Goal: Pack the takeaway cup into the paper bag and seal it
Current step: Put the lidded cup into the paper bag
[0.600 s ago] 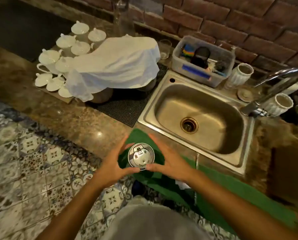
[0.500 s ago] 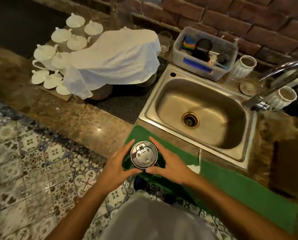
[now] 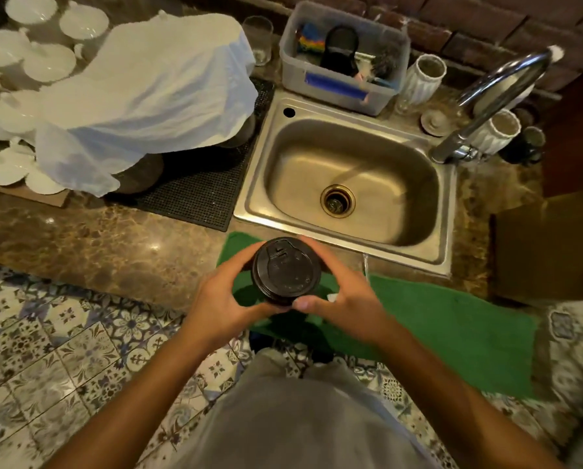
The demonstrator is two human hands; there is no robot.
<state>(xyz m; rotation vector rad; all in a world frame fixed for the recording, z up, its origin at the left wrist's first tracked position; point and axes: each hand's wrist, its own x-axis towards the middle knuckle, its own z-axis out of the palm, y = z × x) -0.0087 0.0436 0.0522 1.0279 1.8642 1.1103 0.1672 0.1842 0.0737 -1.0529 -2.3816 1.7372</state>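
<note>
A takeaway cup with a black lid [image 3: 286, 267] is seen from above, upright, over the front edge of the counter. My left hand [image 3: 227, 296] wraps its left side and my right hand [image 3: 344, 296] wraps its right side, with the thumbs meeting at the near rim. The cup's body is hidden under the lid and my fingers. A brown paper bag [image 3: 547, 252] lies flat on the counter at the far right, beyond the sink, well away from both hands.
A steel sink [image 3: 418, 258] sits just behind the cup, with its faucet [image 3: 496, 82] at the right. A green towel [image 3: 452, 340] hangs over the counter edge. A white cloth [image 3: 154, 96], white crockery [image 3: 46, 59], a black mat [image 3: 198, 194] and a plastic tub [image 3: 340, 86] stand behind.
Both hands have closed further around the cup and carried it slightly forward toward the sink. The lid, pale with glare before, now shows dark.
</note>
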